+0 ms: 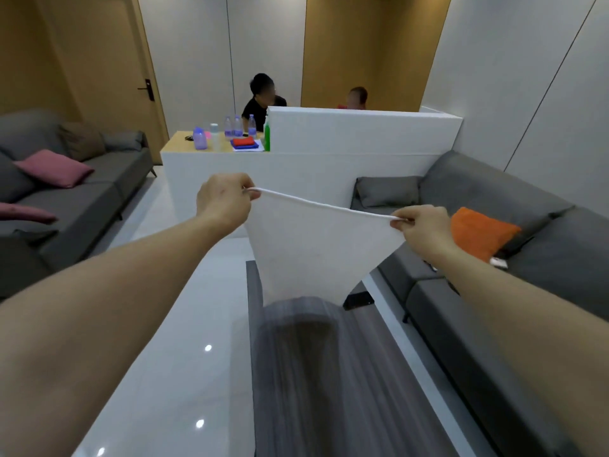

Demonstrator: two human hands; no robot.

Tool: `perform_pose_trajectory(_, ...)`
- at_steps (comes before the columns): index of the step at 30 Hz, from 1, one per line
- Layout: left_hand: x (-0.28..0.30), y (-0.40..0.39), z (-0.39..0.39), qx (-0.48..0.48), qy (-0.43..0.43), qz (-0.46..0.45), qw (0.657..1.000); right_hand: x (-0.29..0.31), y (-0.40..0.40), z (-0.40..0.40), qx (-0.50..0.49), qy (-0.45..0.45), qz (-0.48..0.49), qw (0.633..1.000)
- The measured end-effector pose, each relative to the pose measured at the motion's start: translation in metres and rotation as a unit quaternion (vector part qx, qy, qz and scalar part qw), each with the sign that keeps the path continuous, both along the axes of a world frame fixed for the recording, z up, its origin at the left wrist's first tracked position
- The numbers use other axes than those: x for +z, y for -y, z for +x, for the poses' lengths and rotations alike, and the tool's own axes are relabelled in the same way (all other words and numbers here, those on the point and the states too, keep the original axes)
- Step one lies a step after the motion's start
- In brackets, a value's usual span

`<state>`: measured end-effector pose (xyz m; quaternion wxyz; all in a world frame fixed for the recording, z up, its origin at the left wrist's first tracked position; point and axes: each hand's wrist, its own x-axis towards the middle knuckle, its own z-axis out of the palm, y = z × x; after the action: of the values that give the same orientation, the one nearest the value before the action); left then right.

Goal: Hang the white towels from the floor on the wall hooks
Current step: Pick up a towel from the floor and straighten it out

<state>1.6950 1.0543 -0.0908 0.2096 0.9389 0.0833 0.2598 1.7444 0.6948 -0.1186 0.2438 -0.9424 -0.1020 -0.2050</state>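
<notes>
The towel is up in the air in front of the person, stretched out by its top edge between both hands and hanging down in a white sheet that narrows toward the bottom, above a grey striped rug on the glossy pale floor. The left hand pinches one top corner with curled fingers, and the right hand pinches the other corner the same way (the right one sits a little lower, so the edge slopes). Both bare arms reach forward. A grey sofa with a pink cushion stands to the left; another grey sofa with an orange cushion stands to the right. Beyond the towel is a white counter carrying bottles and a red cloth, with two people sitting behind it.
</notes>
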Motion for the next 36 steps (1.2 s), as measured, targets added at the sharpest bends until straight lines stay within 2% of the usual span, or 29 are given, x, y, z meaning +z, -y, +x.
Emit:
perform_pose_trajectory(8, -0.127, 0.072, -0.127, 0.047, -0.136, 0.001, 0.990, -0.128, 0.072, -0.106, 0.040, -0.132, 0.029, 0.990)
perform_pose_trajectory(14, -0.192, 0.118, -0.210, 0.018, -0.264, 0.007, 0.964, -0.198, 0.117, -0.194, 0.015, -0.229, 0.009, 0.973)
perform_pose_trajectory(19, -0.244, 0.132, -0.251, -0.046, -0.415, 0.041, 0.908, -0.247, 0.137, -0.248, -0.011, -0.302, -0.021, 0.953)
perform_pose_trajectory(22, -0.268, 0.130, -0.264, -0.072, -0.466, 0.038, 0.881, -0.260, 0.144, -0.274, -0.009, -0.331, -0.041, 0.943)
perform_pose_trajectory(25, -0.285, 0.128, -0.270, -0.087, -0.484, 0.025, 0.870, -0.266, 0.145, -0.291, -0.017, -0.358, -0.054, 0.932)
perform_pose_trajectory(31, -0.302, 0.123, -0.267, -0.072, -0.445, 0.004, 0.893, -0.282, 0.141, -0.291, -0.044, -0.350, -0.049, 0.934)
perform_pose_trajectory(36, -0.315, 0.122, -0.235, -0.038, -0.428, 0.003, 0.903, -0.293, 0.132, -0.248, -0.048, -0.352, -0.054, 0.933)
